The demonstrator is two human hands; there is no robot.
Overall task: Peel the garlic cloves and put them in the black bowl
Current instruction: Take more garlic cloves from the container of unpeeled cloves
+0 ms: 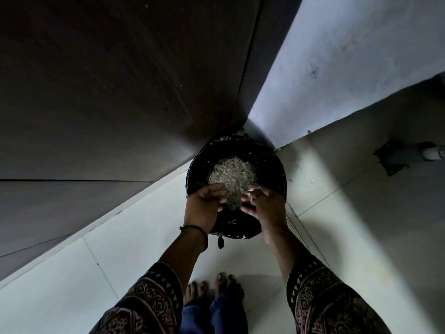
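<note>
While the left hand (207, 200) and right hand (263, 204) hover side by side, fingers loosely curled and grip unclear, pale papery garlic skins (231, 174) lie heaped just beyond them in a round black-lined bin (198, 168).

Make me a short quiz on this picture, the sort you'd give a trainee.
1. True or false: the black-lined bin stands in the middle of the open floor.
2. What lies in the bin? A) water B) pale papery scraps C) tomatoes
3. Fill in: the dark wristband is on the ____ arm.

Key: 1 false, it sits in a corner against the wall; 2 B; 3 left, just behind the left hand.
</note>
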